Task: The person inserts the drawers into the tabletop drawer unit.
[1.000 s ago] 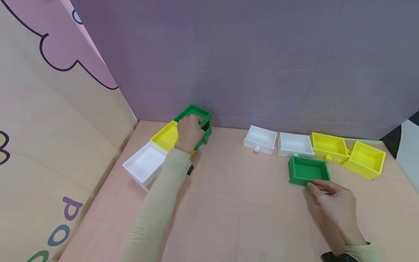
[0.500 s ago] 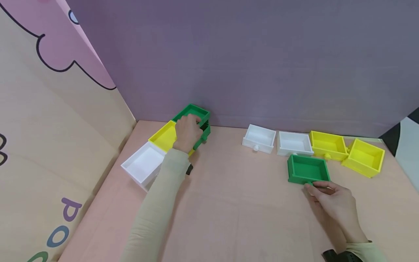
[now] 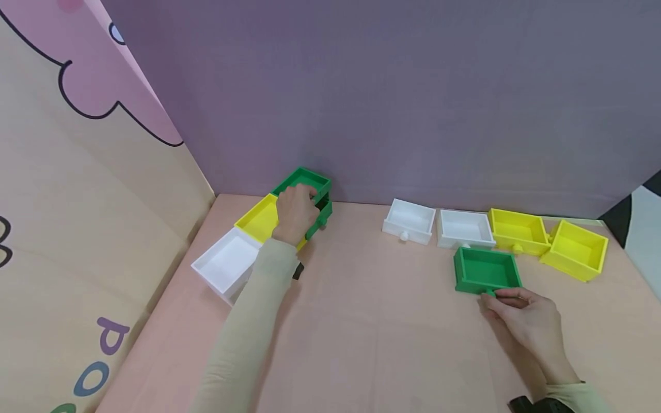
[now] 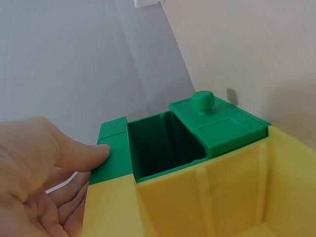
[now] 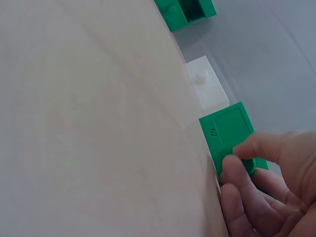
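Note:
A stepped row of cabinet units in white (image 3: 227, 259), yellow (image 3: 256, 219) and green (image 3: 304, 176) stands at the left rear. My left hand (image 3: 296, 217) grips the green unit's top edge; its thumb (image 4: 94, 155) presses the green panel in the left wrist view. That unit's upper slot (image 4: 155, 145) is hollow, and a knobbed green drawer front (image 4: 222, 123) fills the lower one. On the right, my right hand (image 3: 532, 327) pinches the knob of a loose green drawer (image 3: 488, 268). The drawer's front is marked 62 in the right wrist view.
Behind the green drawer, two white drawers (image 3: 409, 218) and two yellow drawers (image 3: 578, 249) line the pink tabletop (image 3: 361, 321). A purple-grey backdrop (image 3: 387, 103) rises at the rear. A printed panel (image 3: 103, 218) borders the left side.
Both hands keep their holds, and the cabinet and drawers stay in place. Only slight shifts of the head view show.

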Available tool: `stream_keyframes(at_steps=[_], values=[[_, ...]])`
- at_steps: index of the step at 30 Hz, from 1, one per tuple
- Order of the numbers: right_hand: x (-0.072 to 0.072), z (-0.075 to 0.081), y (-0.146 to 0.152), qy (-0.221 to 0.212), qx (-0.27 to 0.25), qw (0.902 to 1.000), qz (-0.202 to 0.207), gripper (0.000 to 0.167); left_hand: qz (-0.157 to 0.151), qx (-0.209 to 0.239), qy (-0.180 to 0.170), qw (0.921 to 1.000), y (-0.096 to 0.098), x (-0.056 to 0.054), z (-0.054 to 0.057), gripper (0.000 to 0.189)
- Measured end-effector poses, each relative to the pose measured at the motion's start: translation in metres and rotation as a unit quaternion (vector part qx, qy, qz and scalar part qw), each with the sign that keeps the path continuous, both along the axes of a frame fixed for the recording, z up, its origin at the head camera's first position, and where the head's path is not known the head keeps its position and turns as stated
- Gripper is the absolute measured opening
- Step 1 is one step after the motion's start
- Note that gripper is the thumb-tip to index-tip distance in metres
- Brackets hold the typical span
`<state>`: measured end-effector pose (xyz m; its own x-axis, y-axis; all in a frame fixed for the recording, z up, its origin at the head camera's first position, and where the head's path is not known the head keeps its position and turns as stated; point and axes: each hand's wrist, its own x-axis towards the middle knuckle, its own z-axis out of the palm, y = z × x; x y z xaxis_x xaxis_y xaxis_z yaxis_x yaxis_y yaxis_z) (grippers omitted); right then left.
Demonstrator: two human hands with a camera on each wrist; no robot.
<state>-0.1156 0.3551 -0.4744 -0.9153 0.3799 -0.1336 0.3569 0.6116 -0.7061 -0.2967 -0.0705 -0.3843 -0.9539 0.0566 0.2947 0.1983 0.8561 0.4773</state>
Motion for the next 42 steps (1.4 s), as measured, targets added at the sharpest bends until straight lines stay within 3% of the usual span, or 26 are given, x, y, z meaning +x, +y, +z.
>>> stream_keyframes(at_steps=[4, 10, 15, 18, 22, 28, 42], values=[[0.002, -0.002, 0.0, -0.004, -0.007, 1.0, 0.002, 0.047, -0.002, -0.004, 0.005, 1.0, 0.0, 0.0, -0.002, 0.047], [0.0, -0.003, 0.001, -0.016, -0.037, 0.999, -0.018, 0.058, -0.004, -0.011, 0.004, 0.9999, -0.002, 0.0, -0.002, 0.049], [0.0, -0.003, 0.002, -0.001, -0.024, 0.9991, -0.035, 0.06, -0.003, -0.015, 0.003, 0.9999, -0.003, 0.001, 0.0, 0.049], [0.0, -0.003, 0.002, 0.008, -0.027, 0.9989, -0.038, 0.057, 0.0, -0.016, -0.003, 0.9999, -0.004, 0.002, 0.002, 0.039], [0.0, -0.004, 0.001, 0.022, -0.054, 0.9977, -0.035, 0.051, 0.002, -0.017, -0.013, 0.9998, -0.004, 0.002, 0.003, 0.022], [0.002, -0.003, -0.002, 0.041, -0.068, 0.9962, -0.035, 0.046, -0.006, -0.016, -0.021, 0.9996, -0.002, 0.001, 0.004, 0.033], [-0.003, 0.0, -0.011, 0.107, -0.068, 0.9919, 0.007, 0.03, -0.005, -0.014, -0.023, 0.9996, -0.004, -0.001, 0.002, 0.032]])
